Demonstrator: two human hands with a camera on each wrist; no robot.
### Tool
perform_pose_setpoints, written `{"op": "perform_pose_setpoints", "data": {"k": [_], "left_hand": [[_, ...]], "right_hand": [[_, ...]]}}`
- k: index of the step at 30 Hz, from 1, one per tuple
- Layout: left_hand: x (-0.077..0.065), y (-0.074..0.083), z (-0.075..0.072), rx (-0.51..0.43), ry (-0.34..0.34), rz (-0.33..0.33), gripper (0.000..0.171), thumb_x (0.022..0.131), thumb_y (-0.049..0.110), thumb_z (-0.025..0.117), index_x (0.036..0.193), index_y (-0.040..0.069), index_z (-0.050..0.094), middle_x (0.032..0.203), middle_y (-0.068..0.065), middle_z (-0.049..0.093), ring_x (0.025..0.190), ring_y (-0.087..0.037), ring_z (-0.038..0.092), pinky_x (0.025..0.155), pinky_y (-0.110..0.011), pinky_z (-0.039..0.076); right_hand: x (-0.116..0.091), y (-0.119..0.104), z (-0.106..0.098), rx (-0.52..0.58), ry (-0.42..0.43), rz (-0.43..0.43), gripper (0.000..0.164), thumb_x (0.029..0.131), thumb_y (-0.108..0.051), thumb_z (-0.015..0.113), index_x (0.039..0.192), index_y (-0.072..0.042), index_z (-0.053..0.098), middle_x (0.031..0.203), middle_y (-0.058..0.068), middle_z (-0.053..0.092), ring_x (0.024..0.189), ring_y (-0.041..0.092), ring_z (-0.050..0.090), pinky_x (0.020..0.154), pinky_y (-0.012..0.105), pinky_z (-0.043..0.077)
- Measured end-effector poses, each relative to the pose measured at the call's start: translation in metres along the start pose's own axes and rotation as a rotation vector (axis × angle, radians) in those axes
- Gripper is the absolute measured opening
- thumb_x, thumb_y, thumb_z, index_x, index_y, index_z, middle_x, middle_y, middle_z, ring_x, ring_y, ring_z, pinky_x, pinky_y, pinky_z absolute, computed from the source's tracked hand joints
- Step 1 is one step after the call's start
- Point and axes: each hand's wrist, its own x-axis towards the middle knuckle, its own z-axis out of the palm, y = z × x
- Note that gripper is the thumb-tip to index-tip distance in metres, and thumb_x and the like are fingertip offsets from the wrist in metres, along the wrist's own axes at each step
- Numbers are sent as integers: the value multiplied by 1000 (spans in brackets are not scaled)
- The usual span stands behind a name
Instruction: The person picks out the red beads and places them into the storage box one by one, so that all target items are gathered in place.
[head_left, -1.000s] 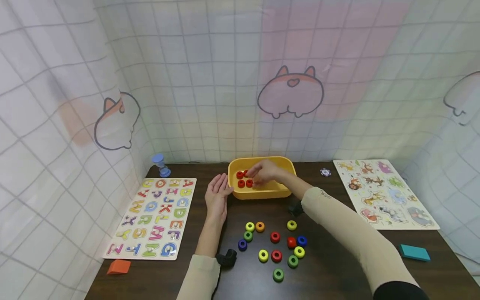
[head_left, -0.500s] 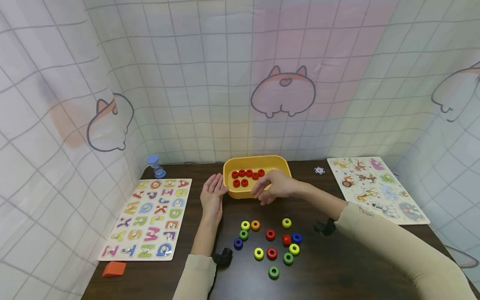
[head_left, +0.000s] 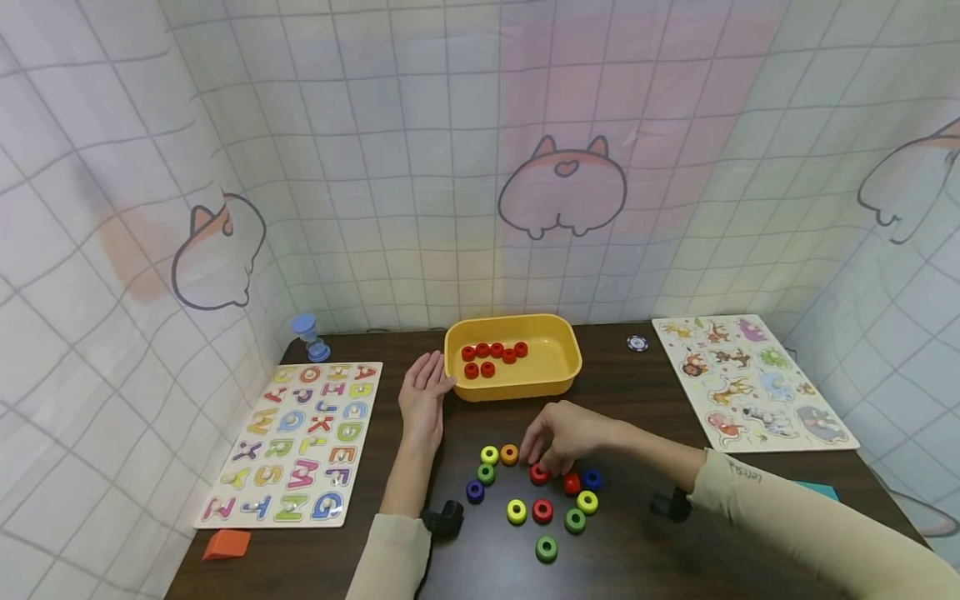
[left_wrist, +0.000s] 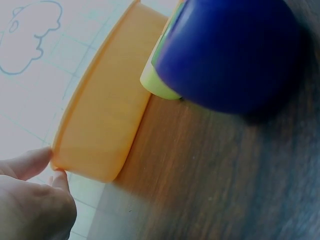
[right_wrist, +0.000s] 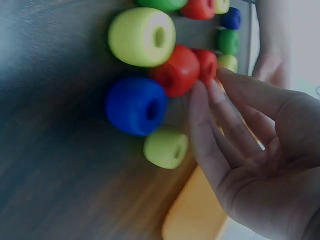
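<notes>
My left hand (head_left: pixel 422 408) lies palm up with straight fingers along the left end of a yellow plastic tray (head_left: pixel 547 388), its thumb touching the rim. Several red beads (head_left: pixel 497 350) sit in the tray's left half. My right hand (head_left: pixel 576 432) is in front of the tray, thumb and fingertips around a red bead (right_wrist: pixel 206 65) on the table. Close by are a second red bead (right_wrist: pixel 177 71) and a blue bead (right_wrist: pixel 135 106). A yellow bead (head_left: pixel 516 512), a green bead (head_left: pixel 547 548), an orange bead (head_left: pixel 509 454) and several others lie scattered in front.
An alphabet puzzle board (head_left: pixel 292 450) lies to the left, an orange block (head_left: pixel 227 544) before it and a blue hourglass (head_left: pixel 311 337) behind. On the right are an animal puzzle board (head_left: pixel 750 383), a poker chip (head_left: pixel 637 343) and a partly covered teal block (head_left: pixel 817 489).
My right hand has left the tray and come forward to a red bead on the table. More red beads show in the tray. My left hand has stayed at the rim.
</notes>
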Motion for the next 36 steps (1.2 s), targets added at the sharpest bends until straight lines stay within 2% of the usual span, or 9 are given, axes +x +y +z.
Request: {"op": "perform_pose_setpoints", "data": {"k": [5,11,16,20,26,31,36], "left_hand": [[-1,1,-2,-5,16,-7,67,83,-25,57,140,6,43,143,-14,49,136,-25,45,114,-40,34],[1,0,-5,17,35,2,65,83,-24,57,139,7,44,143,-13,50,134,-24,47,112,-37,37],[1,0,-5,23,38,-1,65,84,-24,56,139,7,45,140,-11,52,134,-23,48,112,-37,37],[3,0,-5,19,38,14,65,83,-24,57,139,6,45,142,-14,50,134,-24,48,112,-38,37],[3,5,-3,-7,19,6,69,81,-25,59,142,2,41,146,-19,45,136,-27,45,113,-39,35],[-1,7,0,-11,8,-16,70,81,-26,58,143,1,39,149,-22,41,137,-29,43,114,-41,33],[-2,6,3,-16,-4,-18,70,81,-27,57,143,1,38,150,-23,38,138,-31,41,114,-43,32]], "right_hand": [[3,7,7,27,-15,-8,21,81,2,75,99,-9,77,90,7,74,67,33,71,60,45,61],[7,12,12,151,-42,8,22,81,3,74,100,-7,76,93,11,74,71,34,72,64,47,61],[5,4,7,222,-39,9,23,81,5,73,102,-3,75,95,14,74,73,37,72,67,50,60],[6,-11,-11,246,-15,-14,22,83,5,71,104,-2,74,98,16,73,77,38,71,70,51,60],[20,-28,-55,285,46,-6,23,85,2,70,108,-2,72,104,17,72,82,38,72,74,51,59],[43,-27,-90,311,122,48,29,87,4,67,116,5,67,107,19,71,87,40,71,78,49,59],[70,-19,-107,344,196,116,33,87,7,65,120,8,63,111,23,69,92,42,70,89,56,53]]}}
